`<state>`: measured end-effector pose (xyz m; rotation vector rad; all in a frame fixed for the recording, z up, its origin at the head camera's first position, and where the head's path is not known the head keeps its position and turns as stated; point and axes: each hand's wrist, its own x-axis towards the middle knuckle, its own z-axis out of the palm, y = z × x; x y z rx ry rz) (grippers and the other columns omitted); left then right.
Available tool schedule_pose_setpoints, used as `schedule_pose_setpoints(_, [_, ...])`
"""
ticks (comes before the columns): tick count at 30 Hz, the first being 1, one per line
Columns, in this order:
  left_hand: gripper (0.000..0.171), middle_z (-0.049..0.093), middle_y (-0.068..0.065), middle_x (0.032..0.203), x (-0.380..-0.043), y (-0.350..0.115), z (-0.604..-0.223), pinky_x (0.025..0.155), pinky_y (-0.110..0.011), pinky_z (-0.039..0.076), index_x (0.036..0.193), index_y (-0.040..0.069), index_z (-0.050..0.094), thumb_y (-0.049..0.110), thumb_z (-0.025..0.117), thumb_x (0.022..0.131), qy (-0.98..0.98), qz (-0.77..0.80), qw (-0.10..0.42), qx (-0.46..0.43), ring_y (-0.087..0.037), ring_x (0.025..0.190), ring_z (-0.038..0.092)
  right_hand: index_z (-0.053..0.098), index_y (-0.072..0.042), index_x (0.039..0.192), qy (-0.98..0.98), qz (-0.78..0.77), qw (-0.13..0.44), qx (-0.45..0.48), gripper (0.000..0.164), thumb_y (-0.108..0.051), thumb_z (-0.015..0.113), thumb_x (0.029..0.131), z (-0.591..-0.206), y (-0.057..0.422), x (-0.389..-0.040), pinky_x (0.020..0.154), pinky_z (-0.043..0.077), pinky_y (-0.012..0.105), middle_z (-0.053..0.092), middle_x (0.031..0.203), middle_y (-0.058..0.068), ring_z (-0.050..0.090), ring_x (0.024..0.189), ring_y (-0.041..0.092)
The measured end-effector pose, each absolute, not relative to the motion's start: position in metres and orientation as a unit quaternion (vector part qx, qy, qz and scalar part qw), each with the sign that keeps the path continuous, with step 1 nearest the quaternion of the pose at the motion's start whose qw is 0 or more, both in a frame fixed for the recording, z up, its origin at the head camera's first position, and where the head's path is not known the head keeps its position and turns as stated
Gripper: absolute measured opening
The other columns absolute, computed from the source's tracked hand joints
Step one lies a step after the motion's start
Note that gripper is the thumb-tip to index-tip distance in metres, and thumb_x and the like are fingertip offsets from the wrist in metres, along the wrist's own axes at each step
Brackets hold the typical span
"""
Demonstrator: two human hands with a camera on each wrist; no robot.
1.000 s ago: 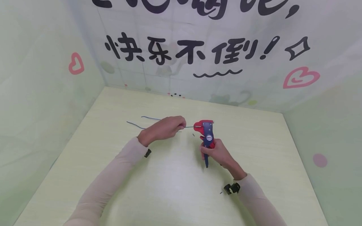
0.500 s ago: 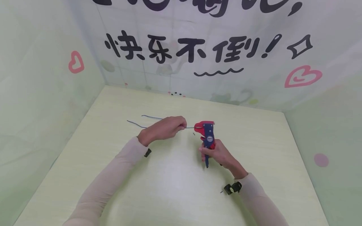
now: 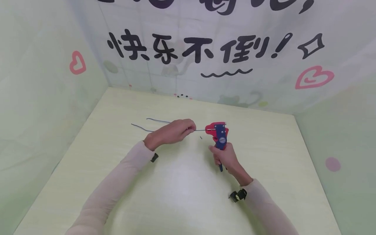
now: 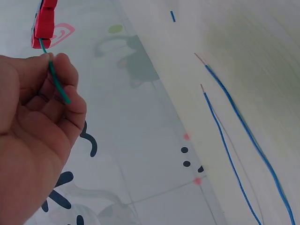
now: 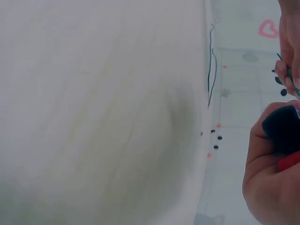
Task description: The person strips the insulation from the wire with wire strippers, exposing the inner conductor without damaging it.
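My left hand [image 3: 175, 131] pinches a thin green wire [image 4: 61, 89] between thumb and fingers, its short tail lying over the palm in the left wrist view. The wire's other end runs into the red nose of a wire stripper [image 3: 219, 133], a pistol-shaped tool with a dark blue body. Curled round the stripper's handles is my right hand [image 3: 227, 157]; the right wrist view shows only part of that grip. On the table beyond my left hand lie two blue wires [image 4: 251, 133] [image 4: 225, 145], with bare metal at their near ends in the left wrist view.
A short blue offcut [image 3: 201, 137] lies on the pale table [image 3: 176, 195] between the hands. Printed fabric walls [image 3: 188, 75] enclose the table at the back and both sides. Each wrist wears a black camera strap [image 3: 238, 195].
The stripper and my right hand have shifted slightly to the right. My left hand has followed a little with the wire, which still enters the tool's nose. More red shows behind the stripper's blue body.
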<state>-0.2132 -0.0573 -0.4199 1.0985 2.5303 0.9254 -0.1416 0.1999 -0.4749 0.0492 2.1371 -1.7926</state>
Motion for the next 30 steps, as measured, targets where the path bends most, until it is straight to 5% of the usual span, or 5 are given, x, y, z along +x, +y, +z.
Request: schedule_pose_setpoints(30, [0.017, 0.067, -0.005, 0.103, -0.2159, -0.0648, -0.417, 0.083, -0.029, 0.051, 0.111, 0.011, 0.07, 0.019, 0.057, 0.102, 0.87, 0.302, 0.096, 0.377, -0.014, 0.087, 0.056, 0.05, -0.005, 0.08, 0.769, -0.613, 0.182, 0.02, 0.03, -0.025, 0.066, 0.096, -0.4681, 0.2031, -0.1478, 0.048, 0.046, 0.028, 0.05, 0.055, 0.002, 0.048, 0.046, 0.017])
